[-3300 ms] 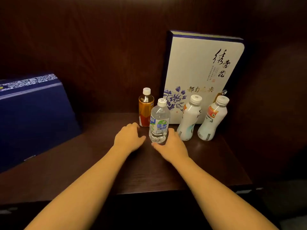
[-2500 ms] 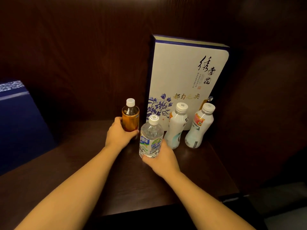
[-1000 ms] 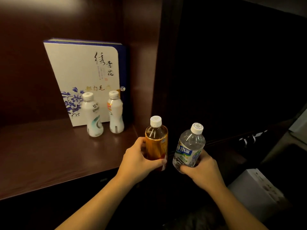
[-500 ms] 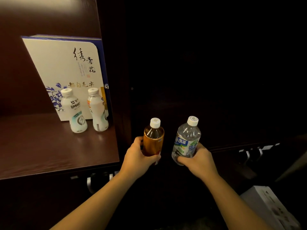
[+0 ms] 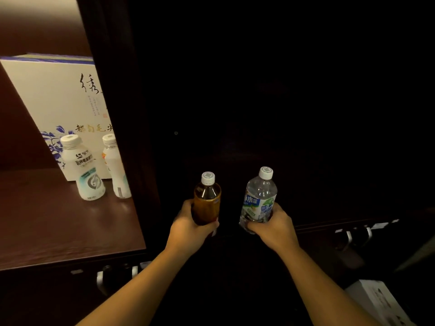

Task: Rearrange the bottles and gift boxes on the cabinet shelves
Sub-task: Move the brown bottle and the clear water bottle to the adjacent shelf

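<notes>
Lower right corner: a pale box (image 5: 376, 302), cut by the frame edge, markings too faint to read. Low in the frame, two bare forearms rising from the bottom edge.

Centre, left hand (image 5: 190, 228) wrapped round the lower body of an amber bottle (image 5: 207, 200) — white cap, upright, label hidden under the fingers. Just right of it, right hand (image 5: 275, 228) gripping the base of a clear water bottle (image 5: 259, 201), tilted slightly, white cap with a printed code too small to read; blue-and-green label, large white characters partly legible, "水" among them, the rest turned away. Both bottles held in the air, apart from each other, in front of a near-black cabinet compartment (image 5: 282, 114); interior impossible to make out.

Below, metal handles (image 5: 357, 234) at right and more at lower left, dim.

Left of the frame, a wooden shelf (image 5: 58, 227), cut by a dark upright (image 5: 122, 114). Standing there, a white bottle (image 5: 82, 170) with black lettering and a grey round logo, and a second white bottle (image 5: 115, 168) half hidden by the upright. Behind both, leaning, a white gift box (image 5: 51, 102) — blue flowers, black brush calligraphy, gold characters, right side hidden by the upright.
</notes>
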A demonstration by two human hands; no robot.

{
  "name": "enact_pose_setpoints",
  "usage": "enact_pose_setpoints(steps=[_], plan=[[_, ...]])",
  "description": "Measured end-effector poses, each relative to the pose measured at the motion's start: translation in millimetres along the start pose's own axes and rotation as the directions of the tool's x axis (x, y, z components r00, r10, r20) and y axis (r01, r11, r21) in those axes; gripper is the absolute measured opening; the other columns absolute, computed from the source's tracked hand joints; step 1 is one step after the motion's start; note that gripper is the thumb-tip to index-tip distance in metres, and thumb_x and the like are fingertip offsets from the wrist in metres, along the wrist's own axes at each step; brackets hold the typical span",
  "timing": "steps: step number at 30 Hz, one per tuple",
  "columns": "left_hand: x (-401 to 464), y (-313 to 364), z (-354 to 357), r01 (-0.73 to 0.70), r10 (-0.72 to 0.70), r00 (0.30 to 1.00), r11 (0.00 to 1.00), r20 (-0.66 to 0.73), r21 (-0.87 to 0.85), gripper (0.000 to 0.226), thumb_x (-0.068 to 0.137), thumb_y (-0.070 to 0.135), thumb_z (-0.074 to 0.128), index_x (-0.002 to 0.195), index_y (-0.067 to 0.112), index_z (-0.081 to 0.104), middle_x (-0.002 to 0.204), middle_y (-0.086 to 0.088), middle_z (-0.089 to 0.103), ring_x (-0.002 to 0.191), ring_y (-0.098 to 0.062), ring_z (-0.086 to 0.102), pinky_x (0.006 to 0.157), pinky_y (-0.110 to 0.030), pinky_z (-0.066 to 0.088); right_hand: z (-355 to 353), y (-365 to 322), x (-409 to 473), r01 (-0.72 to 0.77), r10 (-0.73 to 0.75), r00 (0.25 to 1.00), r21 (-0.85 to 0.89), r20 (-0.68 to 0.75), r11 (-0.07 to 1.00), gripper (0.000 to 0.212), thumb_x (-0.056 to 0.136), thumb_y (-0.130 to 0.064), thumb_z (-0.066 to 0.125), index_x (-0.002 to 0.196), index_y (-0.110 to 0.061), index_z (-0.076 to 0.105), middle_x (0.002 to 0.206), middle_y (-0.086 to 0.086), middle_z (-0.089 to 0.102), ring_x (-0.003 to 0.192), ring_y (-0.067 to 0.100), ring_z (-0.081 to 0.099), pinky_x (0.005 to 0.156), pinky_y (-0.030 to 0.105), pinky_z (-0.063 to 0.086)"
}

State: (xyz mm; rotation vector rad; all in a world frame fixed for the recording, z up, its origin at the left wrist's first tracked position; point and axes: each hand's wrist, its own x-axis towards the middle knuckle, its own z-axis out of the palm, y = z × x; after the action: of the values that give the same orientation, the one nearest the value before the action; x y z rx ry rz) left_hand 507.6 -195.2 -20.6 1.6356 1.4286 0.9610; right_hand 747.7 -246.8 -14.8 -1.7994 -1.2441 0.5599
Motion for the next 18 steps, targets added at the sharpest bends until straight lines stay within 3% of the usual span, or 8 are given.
enact_pose_setpoints(steps=[4, 7, 12, 16, 18], plan=[[7.2, 0.5, 11.3, 0.007, -0.007, 1.000, 1.000, -0.024, -0.003, 0.072, 0.063, 0.049, 0.088, 0.112, 0.059, 0.036, 0.099, 0.029, 0.058, 0.082, 0.019, 0.051, 0.067, -0.008, 0.037, -3.0, 2.9, 10.6, 0.007, -0.008, 1.000, 0.021, 0.008, 1.000, 0.071, 0.052, -0.047, 0.087, 0.113, -0.035, 0.053, 0.092, -0.023, 0.064, 0.080, -0.009, 0.061, 0.060, 0.009, 0.044], [12.1, 1.3, 17.9, -0.005, 0.005, 0.999, 1.000, -0.033, -0.002, 0.072, 0.067, 0.042, 0.089, 0.120, 0.048, 0.041, 0.099, 0.028, 0.056, 0.084, 0.015, 0.051, 0.069, -0.009, 0.037, -4.7, 3.9, 14.6, -0.018, 0.017, 1.000, 0.047, 0.024, 0.999, 0.077, 0.050, -0.054, 0.083, 0.115, -0.039, 0.047, 0.094, -0.024, 0.061, 0.083, -0.008, 0.058, 0.062, 0.015, 0.044], [16.9, 6.4, 24.8, -0.001, 0.001, 0.999, 1.000, -0.047, -0.003, 0.076, 0.068, 0.034, 0.090, 0.131, 0.029, 0.048, 0.110, 0.013, 0.063, 0.102, -0.010, 0.061, 0.089, -0.032, 0.050, -6.6, 4.8, 15.8, -0.052, 0.048, 0.997, 0.075, 0.062, 0.996, 0.077, 0.048, -0.060, 0.079, 0.113, -0.046, 0.040, 0.101, -0.022, 0.062, 0.091, -0.002, 0.060, 0.066, 0.020, 0.046], [14.1, 11.1, 19.6, -0.003, 0.003, 1.000, 1.000, -0.019, 0.001, 0.075, 0.069, 0.034, 0.090, 0.130, 0.031, 0.046, 0.099, 0.022, 0.058, 0.094, -0.003, 0.058, 0.076, -0.020, 0.044, -9.8, 6.2, 13.2, -0.058, 0.054, 0.997, 0.080, 0.053, 0.995, 0.074, 0.055, -0.054, 0.081, 0.115, -0.042, 0.040, 0.103, -0.020, 0.063, 0.094, 0.002, 0.061, 0.068, 0.024, 0.047], [12.6, 12.7, 15.6, 0.014, -0.014, 1.000, 1.000, 0.016, 0.007, 0.080, 0.070, 0.037, 0.089, 0.135, 0.029, 0.043, 0.101, 0.022, 0.055, 0.093, -0.002, 0.055, 0.079, -0.022, 0.044, -11.1, 8.3, 11.0, -0.063, 0.059, 0.997, 0.092, 0.046, 0.994, 0.073, 0.062, -0.045, 0.085, 0.120, -0.036, 0.041, 0.104, -0.019, 0.063, 0.096, 0.004, 0.062, 0.068, 0.022, 0.046]])
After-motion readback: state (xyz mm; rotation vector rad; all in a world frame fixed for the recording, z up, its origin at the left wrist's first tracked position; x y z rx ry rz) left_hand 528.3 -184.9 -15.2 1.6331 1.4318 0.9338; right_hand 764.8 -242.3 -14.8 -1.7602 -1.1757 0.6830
